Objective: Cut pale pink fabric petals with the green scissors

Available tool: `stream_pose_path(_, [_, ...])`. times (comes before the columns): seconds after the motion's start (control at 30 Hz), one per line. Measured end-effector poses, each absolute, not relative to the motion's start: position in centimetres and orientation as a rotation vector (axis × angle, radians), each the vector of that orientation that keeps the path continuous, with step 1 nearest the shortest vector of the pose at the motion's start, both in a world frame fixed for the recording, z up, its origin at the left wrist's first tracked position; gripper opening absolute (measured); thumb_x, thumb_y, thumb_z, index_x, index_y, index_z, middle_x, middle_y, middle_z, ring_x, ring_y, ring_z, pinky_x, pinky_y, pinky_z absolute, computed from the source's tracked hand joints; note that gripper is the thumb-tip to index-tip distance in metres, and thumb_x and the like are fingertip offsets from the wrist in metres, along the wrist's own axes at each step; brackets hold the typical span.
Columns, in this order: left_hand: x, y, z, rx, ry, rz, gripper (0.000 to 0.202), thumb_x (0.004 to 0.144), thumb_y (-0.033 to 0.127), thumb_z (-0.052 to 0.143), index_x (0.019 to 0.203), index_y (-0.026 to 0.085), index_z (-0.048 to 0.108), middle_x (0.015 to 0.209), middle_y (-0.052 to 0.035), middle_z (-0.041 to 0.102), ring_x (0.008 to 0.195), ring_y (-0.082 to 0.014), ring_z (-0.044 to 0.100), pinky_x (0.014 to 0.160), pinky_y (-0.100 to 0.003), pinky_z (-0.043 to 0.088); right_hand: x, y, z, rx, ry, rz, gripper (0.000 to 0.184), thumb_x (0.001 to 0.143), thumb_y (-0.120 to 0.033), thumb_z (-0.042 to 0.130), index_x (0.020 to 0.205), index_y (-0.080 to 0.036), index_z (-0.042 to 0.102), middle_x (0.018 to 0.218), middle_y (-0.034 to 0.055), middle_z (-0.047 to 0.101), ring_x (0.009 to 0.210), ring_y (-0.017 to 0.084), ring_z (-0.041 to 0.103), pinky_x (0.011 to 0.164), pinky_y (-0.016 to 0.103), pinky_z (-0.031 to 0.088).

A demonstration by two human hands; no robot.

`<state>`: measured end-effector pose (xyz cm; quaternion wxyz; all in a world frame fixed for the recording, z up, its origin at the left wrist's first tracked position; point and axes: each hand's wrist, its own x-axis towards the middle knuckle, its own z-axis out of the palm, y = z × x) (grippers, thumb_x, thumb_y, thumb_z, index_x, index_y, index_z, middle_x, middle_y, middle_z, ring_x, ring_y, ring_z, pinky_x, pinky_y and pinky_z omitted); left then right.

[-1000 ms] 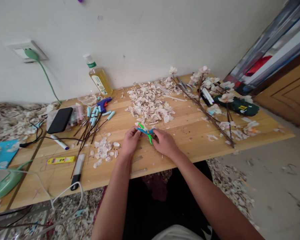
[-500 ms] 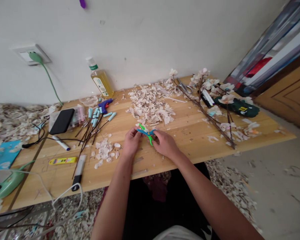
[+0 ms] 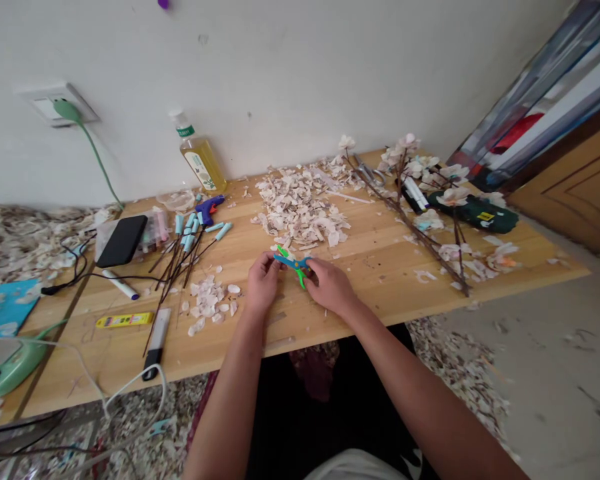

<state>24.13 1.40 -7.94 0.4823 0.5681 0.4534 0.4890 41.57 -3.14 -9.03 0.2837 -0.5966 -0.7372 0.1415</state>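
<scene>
My right hand (image 3: 330, 287) is closed around the handles of small green-and-blue scissors (image 3: 291, 263) at the middle of the wooden table (image 3: 360, 280). My left hand (image 3: 261, 283) is pinched at the scissors' blades, holding something too small to make out. Just behind both hands lies a big heap of pale shell-like pieces (image 3: 303, 210). A smaller cluster of the same pieces (image 3: 210, 303) lies left of my left hand.
Dark twigs with blue caps (image 3: 185, 250), a blue glue gun (image 3: 209, 208), a black phone (image 3: 121, 240), a marker (image 3: 121, 285), a yellow box (image 3: 123, 321) and a cutter (image 3: 155, 343) lie left. An oil bottle (image 3: 200, 157) stands by the wall. Flowered branches (image 3: 425, 200) and metal scissors (image 3: 369, 173) lie right.
Both hands stay together at the scissors with only slight shifts; the view wobbled a little. Nothing on the table moved.
</scene>
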Motion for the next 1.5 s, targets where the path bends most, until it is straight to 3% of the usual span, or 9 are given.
stream_pose_path(1.13, [23.1,1.3,-7.3,1.927,1.317,1.148,0.014,0.087,0.014,0.052,0.088,0.021,0.064,0.084,-0.0026,0.067,0.081,-0.0173,0.062,0.076,-0.03,0.047,41.5,-3.2,-9.2,-1.631,-2.004,0.32,0.004,0.089,-0.021,0.055,0.092,-0.021,0.056,0.093,0.0071,0.064,0.087,0.022,0.058,0.076,0.032,0.041])
stream_pose_path(1.3, [23.1,1.3,-7.2,1.927,1.336,1.122,0.011,0.087,0.018,0.054,0.082,0.021,0.064,0.084,-0.0031,0.067,0.082,-0.0178,0.061,0.078,-0.03,0.047,41.6,-3.3,-9.2,-1.668,-1.994,0.3,0.008,0.09,-0.019,0.053,0.094,-0.021,0.059,0.095,0.0081,0.066,0.087,0.022,0.059,0.073,0.031,0.04])
stream_pose_path(1.5, [23.8,1.2,-7.6,1.667,1.241,1.11,0.014,0.089,0.031,0.058,0.091,0.02,0.067,0.081,-0.0029,0.066,0.078,-0.0168,0.061,0.076,-0.029,0.047,42.0,-3.2,-9.6,-1.745,-1.746,0.308,0.011,0.09,-0.021,0.051,0.093,-0.022,0.061,0.087,0.0065,0.068,0.079,0.022,0.061,0.067,0.03,0.038])
